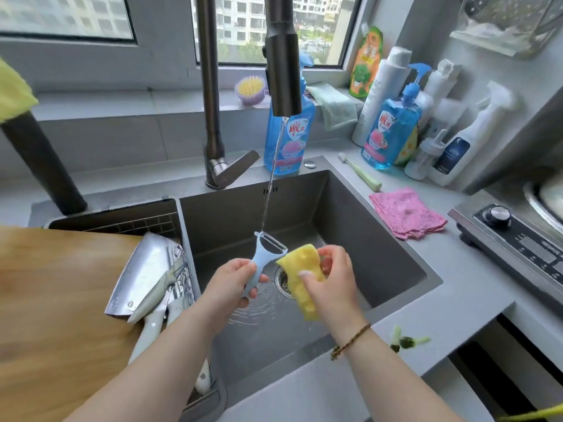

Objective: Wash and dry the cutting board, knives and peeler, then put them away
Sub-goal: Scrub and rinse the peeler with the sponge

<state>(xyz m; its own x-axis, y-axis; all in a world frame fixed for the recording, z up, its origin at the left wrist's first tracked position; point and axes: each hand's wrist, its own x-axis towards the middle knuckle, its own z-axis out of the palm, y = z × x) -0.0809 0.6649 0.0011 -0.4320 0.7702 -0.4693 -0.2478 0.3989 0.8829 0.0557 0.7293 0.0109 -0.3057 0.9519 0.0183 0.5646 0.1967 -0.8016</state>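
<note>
Left hand (233, 280) fingers curl round peeler (262, 257) handle, blade up under water stream (269, 184). Right hand (332, 277) pinches yellow sponge (300, 269), touching blade.

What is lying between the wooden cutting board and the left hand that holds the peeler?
In the head view, a cleaver and pale-handled knives lie in a drain basket between the cutting board and the left hand gripping the peeler.

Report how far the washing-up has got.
In hand: the left hand holds the peeler under the running tap; the right hand holds the sponge beside it. The knives lie in the side basket, board beside them; whether washed, I cannot tell. Drying and storing remain.
</note>
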